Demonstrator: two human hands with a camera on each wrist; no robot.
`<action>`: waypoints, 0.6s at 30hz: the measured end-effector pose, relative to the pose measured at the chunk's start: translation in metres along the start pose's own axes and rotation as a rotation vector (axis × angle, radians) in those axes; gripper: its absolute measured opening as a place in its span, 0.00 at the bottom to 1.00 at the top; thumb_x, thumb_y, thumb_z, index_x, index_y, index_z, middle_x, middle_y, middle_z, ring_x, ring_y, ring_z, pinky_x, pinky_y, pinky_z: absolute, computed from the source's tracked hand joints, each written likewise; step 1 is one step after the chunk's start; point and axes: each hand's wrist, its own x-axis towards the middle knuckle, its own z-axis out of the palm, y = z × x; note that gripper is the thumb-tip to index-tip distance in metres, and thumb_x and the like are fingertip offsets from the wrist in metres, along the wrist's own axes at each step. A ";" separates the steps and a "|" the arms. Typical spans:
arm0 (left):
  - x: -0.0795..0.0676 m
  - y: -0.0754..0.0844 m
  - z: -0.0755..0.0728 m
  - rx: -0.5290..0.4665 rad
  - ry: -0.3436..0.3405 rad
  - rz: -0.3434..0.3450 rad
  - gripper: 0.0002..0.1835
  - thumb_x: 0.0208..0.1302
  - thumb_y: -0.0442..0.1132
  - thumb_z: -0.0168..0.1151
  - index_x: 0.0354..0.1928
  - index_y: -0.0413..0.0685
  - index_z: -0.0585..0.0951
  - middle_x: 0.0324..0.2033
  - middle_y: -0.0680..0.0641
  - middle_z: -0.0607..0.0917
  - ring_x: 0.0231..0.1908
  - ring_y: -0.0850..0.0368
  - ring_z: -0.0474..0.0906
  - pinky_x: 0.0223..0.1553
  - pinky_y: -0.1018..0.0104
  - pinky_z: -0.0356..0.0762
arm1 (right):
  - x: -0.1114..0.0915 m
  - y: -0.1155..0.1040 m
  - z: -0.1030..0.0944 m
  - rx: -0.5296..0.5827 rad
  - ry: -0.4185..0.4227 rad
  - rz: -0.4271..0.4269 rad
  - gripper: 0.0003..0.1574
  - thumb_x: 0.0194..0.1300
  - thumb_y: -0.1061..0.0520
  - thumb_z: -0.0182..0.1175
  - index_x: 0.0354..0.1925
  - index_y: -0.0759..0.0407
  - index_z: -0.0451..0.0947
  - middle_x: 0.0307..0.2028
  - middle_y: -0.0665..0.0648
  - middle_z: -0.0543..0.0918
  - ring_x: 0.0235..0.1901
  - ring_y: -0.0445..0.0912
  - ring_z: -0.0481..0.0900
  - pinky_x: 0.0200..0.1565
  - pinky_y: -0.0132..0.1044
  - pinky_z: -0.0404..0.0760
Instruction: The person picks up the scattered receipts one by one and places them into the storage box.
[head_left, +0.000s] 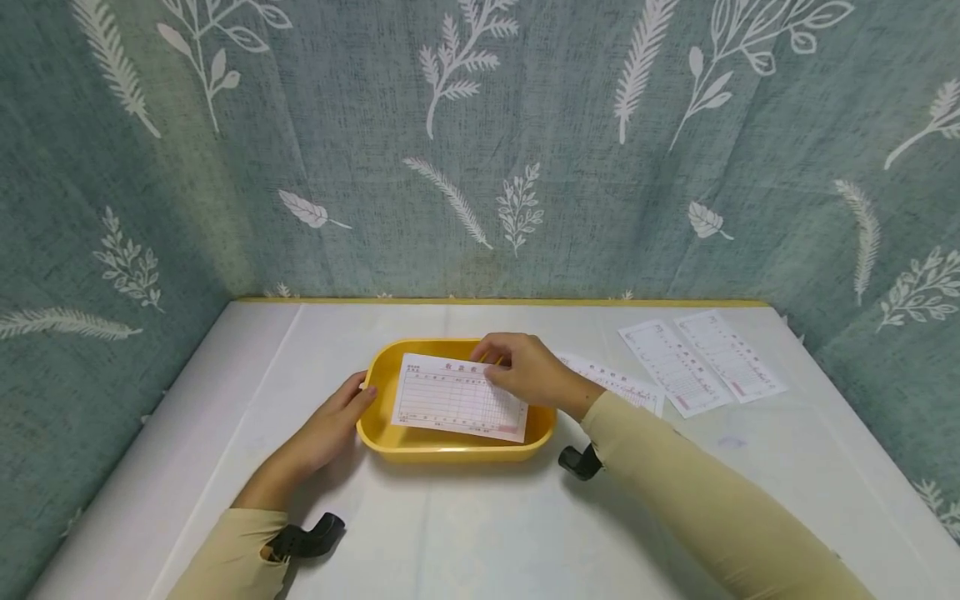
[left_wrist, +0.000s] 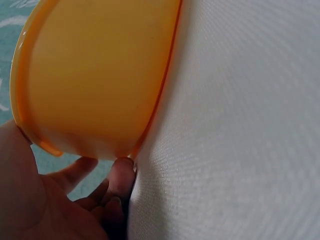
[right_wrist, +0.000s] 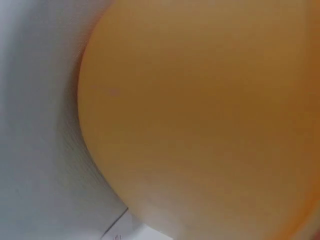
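A yellow plastic basin (head_left: 450, 455) with rounded corners stands on the white-covered table. My left hand (head_left: 327, 433) holds its left end; the left wrist view shows the thumb at the rim and fingertips low against the outer wall (left_wrist: 100, 80). Over the basin's opening, my right hand (head_left: 534, 372) pinches a white printed receipt slip (head_left: 450, 398) near its upper right corner. The slip covers much of the basin's inside. In the right wrist view the basin's outer wall (right_wrist: 200, 105) fills most of the picture, and that hand is out of sight.
Right of the basin lies a receipt slip (head_left: 637, 392), partly behind my right hand and sleeve. Two more slips, one nearer (head_left: 675, 367) and one farther (head_left: 729, 354), lie side by side at the back right. A leaf-patterned cloth (head_left: 480, 208) hangs behind the table.
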 end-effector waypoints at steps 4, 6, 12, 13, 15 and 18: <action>0.000 0.001 0.000 -0.006 -0.005 -0.004 0.34 0.78 0.61 0.39 0.77 0.53 0.55 0.76 0.38 0.59 0.76 0.35 0.49 0.73 0.32 0.44 | 0.004 0.001 0.004 -0.021 -0.008 -0.005 0.13 0.69 0.63 0.61 0.49 0.50 0.81 0.41 0.51 0.83 0.38 0.45 0.77 0.45 0.35 0.79; 0.000 0.001 0.000 -0.008 -0.006 -0.008 0.34 0.78 0.61 0.39 0.77 0.53 0.54 0.76 0.38 0.58 0.76 0.35 0.49 0.73 0.32 0.44 | 0.005 0.002 0.006 -0.034 -0.013 -0.009 0.13 0.69 0.63 0.60 0.49 0.50 0.81 0.41 0.52 0.83 0.38 0.45 0.77 0.45 0.35 0.79; 0.000 0.001 0.000 -0.003 -0.004 -0.011 0.33 0.78 0.60 0.39 0.77 0.54 0.54 0.77 0.39 0.58 0.77 0.36 0.48 0.73 0.33 0.43 | 0.009 0.006 0.012 -0.080 -0.017 -0.039 0.12 0.69 0.63 0.60 0.47 0.49 0.81 0.40 0.51 0.83 0.36 0.44 0.77 0.44 0.35 0.79; 0.001 0.001 0.000 -0.003 -0.005 -0.007 0.33 0.78 0.60 0.38 0.77 0.54 0.54 0.77 0.39 0.58 0.77 0.36 0.48 0.73 0.32 0.43 | 0.009 0.007 0.012 -0.091 -0.014 -0.045 0.12 0.68 0.64 0.60 0.47 0.49 0.81 0.39 0.51 0.83 0.36 0.44 0.77 0.44 0.35 0.79; 0.001 0.001 0.000 -0.001 -0.005 -0.003 0.33 0.79 0.60 0.38 0.77 0.53 0.54 0.76 0.39 0.58 0.77 0.36 0.48 0.73 0.32 0.43 | 0.010 0.009 0.014 -0.111 -0.008 -0.052 0.12 0.68 0.64 0.61 0.46 0.49 0.81 0.39 0.51 0.83 0.36 0.43 0.77 0.44 0.35 0.80; 0.000 0.001 0.000 -0.005 -0.002 0.004 0.32 0.79 0.58 0.39 0.77 0.52 0.55 0.76 0.38 0.59 0.76 0.36 0.50 0.73 0.33 0.43 | 0.010 0.010 0.016 -0.143 -0.001 -0.069 0.13 0.67 0.64 0.61 0.46 0.50 0.82 0.38 0.50 0.84 0.36 0.43 0.77 0.44 0.35 0.80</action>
